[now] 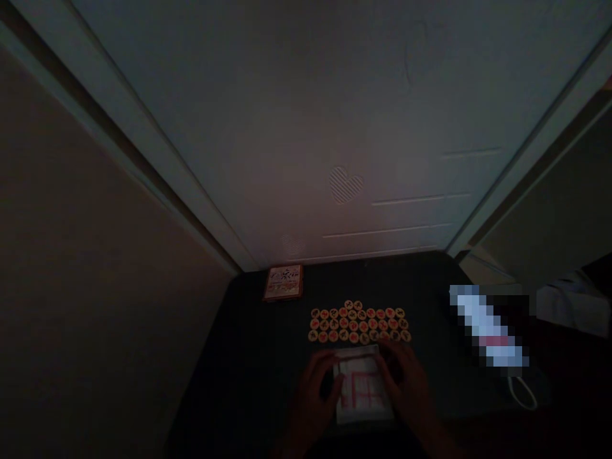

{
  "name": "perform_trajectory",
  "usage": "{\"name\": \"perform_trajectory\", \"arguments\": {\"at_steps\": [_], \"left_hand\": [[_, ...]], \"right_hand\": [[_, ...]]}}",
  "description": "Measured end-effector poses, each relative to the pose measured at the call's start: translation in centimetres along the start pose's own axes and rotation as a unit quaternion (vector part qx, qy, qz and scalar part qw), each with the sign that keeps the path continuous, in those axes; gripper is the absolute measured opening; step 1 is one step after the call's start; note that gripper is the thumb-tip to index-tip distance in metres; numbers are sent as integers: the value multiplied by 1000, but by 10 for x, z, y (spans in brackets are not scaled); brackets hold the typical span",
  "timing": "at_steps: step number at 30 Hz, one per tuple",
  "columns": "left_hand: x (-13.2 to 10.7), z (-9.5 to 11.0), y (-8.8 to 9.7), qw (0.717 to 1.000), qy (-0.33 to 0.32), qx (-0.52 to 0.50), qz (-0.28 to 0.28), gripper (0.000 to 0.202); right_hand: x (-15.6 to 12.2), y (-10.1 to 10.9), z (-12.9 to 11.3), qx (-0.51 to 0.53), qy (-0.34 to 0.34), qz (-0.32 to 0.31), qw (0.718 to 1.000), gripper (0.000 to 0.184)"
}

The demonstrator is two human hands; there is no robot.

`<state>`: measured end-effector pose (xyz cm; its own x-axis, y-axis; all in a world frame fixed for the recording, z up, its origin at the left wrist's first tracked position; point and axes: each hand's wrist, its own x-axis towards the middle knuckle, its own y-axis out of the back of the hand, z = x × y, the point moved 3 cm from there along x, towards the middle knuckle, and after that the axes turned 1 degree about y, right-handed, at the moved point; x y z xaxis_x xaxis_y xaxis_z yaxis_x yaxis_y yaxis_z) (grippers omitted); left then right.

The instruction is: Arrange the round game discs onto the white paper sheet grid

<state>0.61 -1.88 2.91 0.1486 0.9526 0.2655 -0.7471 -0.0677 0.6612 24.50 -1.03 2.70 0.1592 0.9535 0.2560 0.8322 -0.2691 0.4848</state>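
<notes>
The scene is very dark. On a black table (268,357), a folded white sheet with red lines (361,386) lies near the front edge. My left hand (313,389) grips its left side, and my right hand (406,382) grips its right side, fingers curled on the paper. Just beyond the sheet, several round wooden game pieces (358,322) with red and dark marks lie in neat rows.
A small brown box (283,282) sits at the table's far left corner. A pixelated light object (488,328) lies at the right, with a white cord loop (523,392) near it. A pale door or wall with a heart shape (345,183) rises behind the table.
</notes>
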Motion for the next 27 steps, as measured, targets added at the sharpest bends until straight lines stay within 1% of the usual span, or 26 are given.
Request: {"name": "perform_trajectory", "arguments": {"at_steps": [2,4,8,11,14,18,24,27], "left_hand": [[-2,-2,-3,1000,-8,11,1,26],[-3,-4,-4,1000,-12,15,3,25],[-3,-6,-5,1000,-12,13,12,23],[-2,-8,-6,1000,-1,5,19,22],[0,-13,-8,999,10,1,35,23],[4,-17,-9,999,6,-1,38,26],[9,-5,-2,997,8,-10,78,33],[11,-2,1,997,13,-16,79,34]], "right_hand": [[-3,5,5,-19,16,13,1000,33],[-6,10,10,-25,23,7,999,30],[-12,13,15,-18,34,-32,999,23],[-13,10,15,-10,46,-63,997,22],[-13,7,16,-9,59,-77,995,20],[-13,4,19,-28,80,-64,994,20],[-14,2,22,-40,82,-45,995,25],[-13,2,21,-39,82,-50,995,23]]}}
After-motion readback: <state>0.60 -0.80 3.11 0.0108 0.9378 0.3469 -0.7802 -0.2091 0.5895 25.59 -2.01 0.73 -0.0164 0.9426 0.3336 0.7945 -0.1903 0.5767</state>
